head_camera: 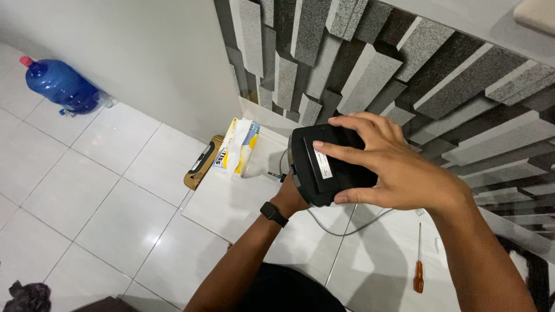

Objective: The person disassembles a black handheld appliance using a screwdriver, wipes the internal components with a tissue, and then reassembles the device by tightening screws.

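Above the white surface [231,202], the right hand [393,167] grips the top of a black box-shaped device [315,167] while the left hand [289,199] supports it from beneath, near a tissue box [238,145] and an orange-handled screwdriver [418,260].

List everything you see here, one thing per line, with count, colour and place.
Black device: one, black, held up in both hands at centre.
Cable: one, grey, hanging below the device.
Tissue box: one, white, yellow and blue, on the white ledge.
Screwdriver: one, orange handle, lower right.
Water bottle: one, blue, pink cap, upper left floor.
Cloth: one, dark, bottom left.
Left hand: under the device, black wristband.
Right hand: fingers over the device.
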